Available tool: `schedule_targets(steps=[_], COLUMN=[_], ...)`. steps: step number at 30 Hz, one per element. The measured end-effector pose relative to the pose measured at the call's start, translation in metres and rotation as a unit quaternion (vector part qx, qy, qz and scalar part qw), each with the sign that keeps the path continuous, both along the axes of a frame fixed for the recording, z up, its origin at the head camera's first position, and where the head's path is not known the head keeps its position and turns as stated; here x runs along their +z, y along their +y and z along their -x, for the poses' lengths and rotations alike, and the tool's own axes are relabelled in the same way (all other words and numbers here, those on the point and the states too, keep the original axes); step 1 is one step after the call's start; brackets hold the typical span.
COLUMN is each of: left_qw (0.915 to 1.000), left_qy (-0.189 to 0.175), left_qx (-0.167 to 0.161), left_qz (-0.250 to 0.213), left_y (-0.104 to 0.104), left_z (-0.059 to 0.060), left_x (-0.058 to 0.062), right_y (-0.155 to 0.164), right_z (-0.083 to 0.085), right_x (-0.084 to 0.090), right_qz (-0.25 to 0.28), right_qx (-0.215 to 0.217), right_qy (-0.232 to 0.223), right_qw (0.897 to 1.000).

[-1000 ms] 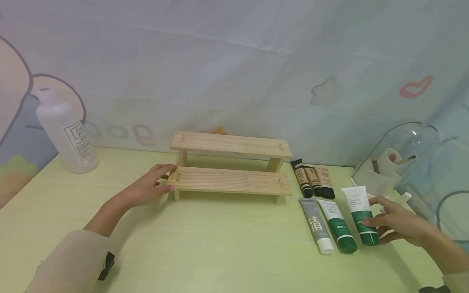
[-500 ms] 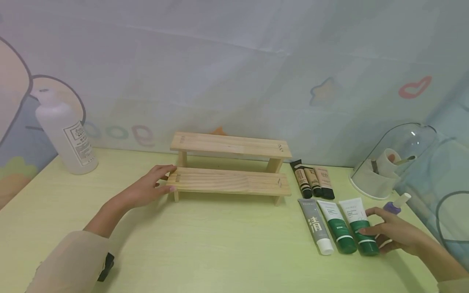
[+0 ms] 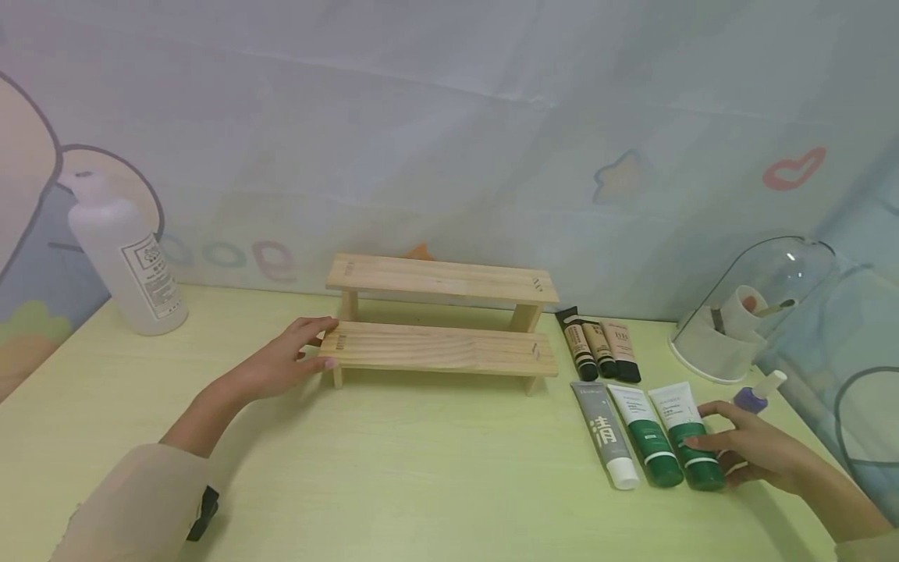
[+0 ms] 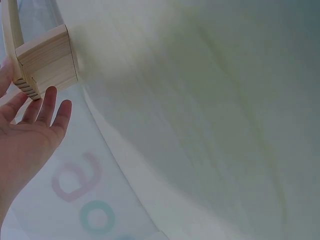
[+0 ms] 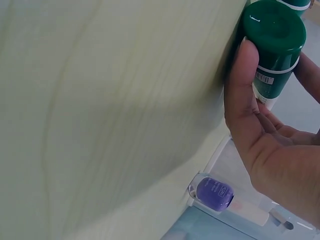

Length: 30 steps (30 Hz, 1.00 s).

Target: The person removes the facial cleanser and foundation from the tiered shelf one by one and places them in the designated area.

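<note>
My left hand [image 3: 284,363] holds the left end of the lower tier of a two-step wooden display stand [image 3: 438,347]. In the left wrist view its thumb and fingers lie about the corner of the board [image 4: 47,57]. My right hand [image 3: 762,449] grips a white-and-green squeeze tube [image 3: 688,437], which lies on the table at the right. The right wrist view shows the tube's green cap [image 5: 275,27] between thumb and fingers. Just left of it are a second white-and-green tube [image 3: 646,433] and a grey tube [image 3: 605,433] with a white cap.
Several small items stand in a holder under a clear dome [image 3: 723,343] at the back right. Close to my right hand lies a purple nail polish bottle [image 3: 751,400]. Three small beige-and-black tubes [image 3: 600,350] lie behind. A white pump bottle [image 3: 129,261] stands at the far left.
My right hand has lowered the white-and-green tube onto the table beside the other one, moving slightly left and nearer. The purple bottle has come into fuller view. My left hand stays put.
</note>
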<state>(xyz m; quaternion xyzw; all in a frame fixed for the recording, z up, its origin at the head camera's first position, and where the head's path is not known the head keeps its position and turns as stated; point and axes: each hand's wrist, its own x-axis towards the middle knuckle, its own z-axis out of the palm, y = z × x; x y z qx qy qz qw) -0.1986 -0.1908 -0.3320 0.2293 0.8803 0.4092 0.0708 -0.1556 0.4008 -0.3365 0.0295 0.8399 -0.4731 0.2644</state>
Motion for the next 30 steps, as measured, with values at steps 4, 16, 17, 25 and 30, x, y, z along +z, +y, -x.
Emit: schedule_targets(steps=[4,16,17,25,30], left_qw=[1.0000,1.0000,1.0000,1.0000,1.0000], left_qy=[0.001,0.005,0.005,0.003,-0.001], left_qx=[-0.002,0.002,0.002,0.000,-0.002], left_qz=[-0.001,0.007,0.008,0.008,0.004], left_y=[0.000,0.000,0.000,0.000,0.001], left_z=[0.000,0.000,0.000,-0.001,-0.001], left_x=[0.000,0.000,0.000,0.002,0.002], right_y=[0.002,0.007,0.008,0.011,0.014], right_z=[0.000,-0.002,-0.002,-0.002,-0.003], right_x=[-0.002,-0.002,-0.002,-0.002,-0.002], right_qz=[0.014,0.063,0.064,0.070,0.079], right_qx=[0.001,0.020,0.021,0.023,0.024], right_qy=[-0.002,-0.011,-0.011,-0.016,-0.017], right_qw=[1.000,0.998,0.998,0.997,0.996])
